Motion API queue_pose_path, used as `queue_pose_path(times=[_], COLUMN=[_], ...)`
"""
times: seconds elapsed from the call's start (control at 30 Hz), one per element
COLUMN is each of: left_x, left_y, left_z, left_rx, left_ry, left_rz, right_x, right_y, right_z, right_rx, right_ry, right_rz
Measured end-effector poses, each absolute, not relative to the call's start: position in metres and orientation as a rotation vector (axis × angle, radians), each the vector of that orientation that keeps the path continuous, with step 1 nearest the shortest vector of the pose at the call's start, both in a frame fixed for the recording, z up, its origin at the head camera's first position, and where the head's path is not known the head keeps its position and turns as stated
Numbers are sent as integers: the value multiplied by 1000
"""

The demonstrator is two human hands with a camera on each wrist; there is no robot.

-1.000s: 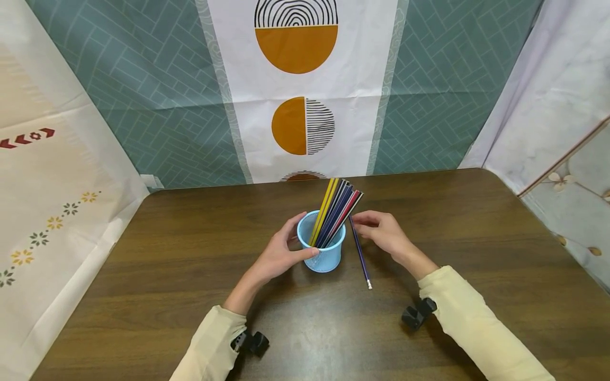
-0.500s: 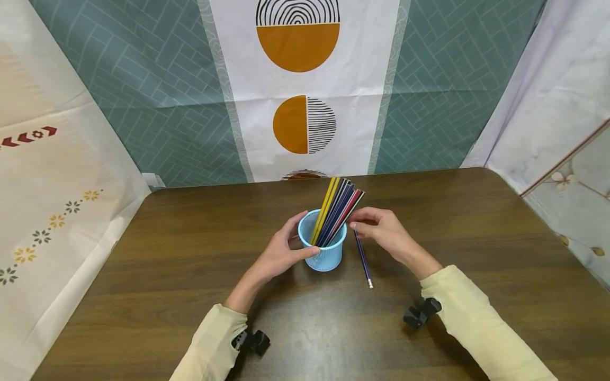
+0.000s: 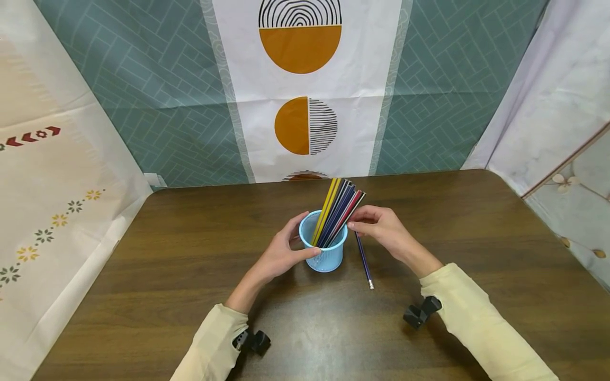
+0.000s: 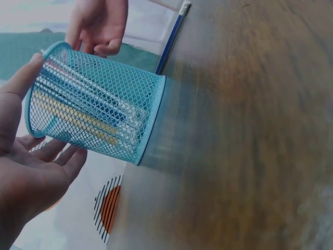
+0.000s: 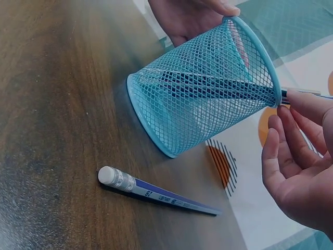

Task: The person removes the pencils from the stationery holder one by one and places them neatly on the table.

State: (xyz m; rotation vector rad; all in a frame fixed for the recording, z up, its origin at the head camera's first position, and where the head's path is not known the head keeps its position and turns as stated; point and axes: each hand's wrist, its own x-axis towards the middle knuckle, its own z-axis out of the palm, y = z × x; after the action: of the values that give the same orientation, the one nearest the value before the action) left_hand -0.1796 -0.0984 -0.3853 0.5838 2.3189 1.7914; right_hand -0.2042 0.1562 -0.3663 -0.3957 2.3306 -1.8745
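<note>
A light blue mesh pencil cup [image 3: 326,260] stands upright on the table, several pencils [image 3: 336,211] leaning to the right inside it: yellow, dark blue, red and black. My left hand [image 3: 281,251] grips the cup from the left, thumb at the near side of the rim and fingers round the back. At the right of the rim, my right hand [image 3: 378,228] seems to pinch the edge between thumb and forefinger, close beside the pencils. A dark blue pencil [image 3: 364,262] with a white eraser [image 5: 108,176] lies on the table right of the cup, its far end under my right hand.
The brown wooden table [image 3: 200,275] runs back to a patterned cloth [image 3: 305,127]. White cloths hang at both sides. Black wrist cameras are strapped at both sleeves.
My right hand has moved slightly left, from above the loose pencil to the cup's rim. The left hand keeps its hold, and the loose pencil lies about where it was.
</note>
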Motion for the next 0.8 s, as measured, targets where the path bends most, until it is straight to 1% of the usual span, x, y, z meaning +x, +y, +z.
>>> queue_pose_path(times=[0.8], left_x=[-179], left_y=[-99], left_z=[-385], left_rx=[601], left_ry=[2328], left_rz=[1783], right_x=[-205], right_y=[151], right_z=[-363], right_rx=[-422], right_ry=[2349], right_rz=[-1897])
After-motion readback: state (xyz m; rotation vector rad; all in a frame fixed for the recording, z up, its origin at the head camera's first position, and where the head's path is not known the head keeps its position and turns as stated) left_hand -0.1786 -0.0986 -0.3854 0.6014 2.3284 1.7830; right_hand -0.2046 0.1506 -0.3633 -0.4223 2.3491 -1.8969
